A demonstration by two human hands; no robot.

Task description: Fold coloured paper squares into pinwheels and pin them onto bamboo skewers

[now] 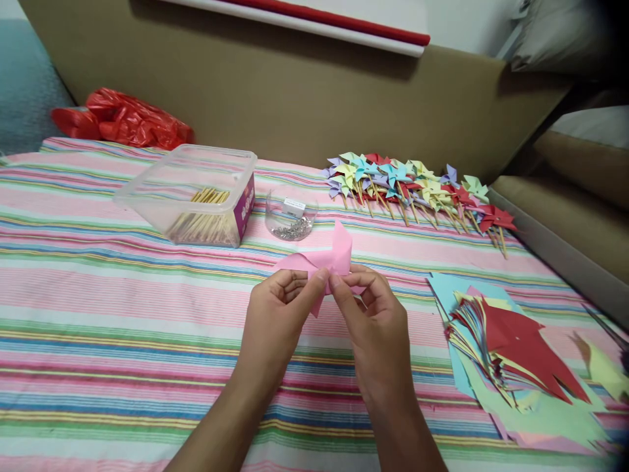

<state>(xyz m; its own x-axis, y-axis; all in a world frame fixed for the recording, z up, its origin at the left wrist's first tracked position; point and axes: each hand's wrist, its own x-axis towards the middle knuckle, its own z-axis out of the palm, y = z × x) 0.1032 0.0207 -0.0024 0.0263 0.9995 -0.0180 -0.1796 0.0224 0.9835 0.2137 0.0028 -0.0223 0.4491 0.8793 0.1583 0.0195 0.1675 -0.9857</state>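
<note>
A pink paper pinwheel (339, 248) is held up above the striped cloth, its blades curled toward the middle. My left hand (287, 301) pinches it from the left, thumb at the centre. From the right, my right hand (371, 308) grips it too, with the thumb tip beside the left one. The thumbs cover the pinwheel's centre, so any pin there is hidden. Just beyond the hands stands a clear round tub (291, 216) with small silvery metal pieces and a white label inside.
A clear plastic box (216, 154) of wooden sticks (204, 226) stands left. Finished pinwheels on sticks (393, 174) lie in a heap at the back right. Cut paper sheets (521, 341) are stacked at right, and a red plastic bag (132, 118) lies back left on the striped cloth (98, 295).
</note>
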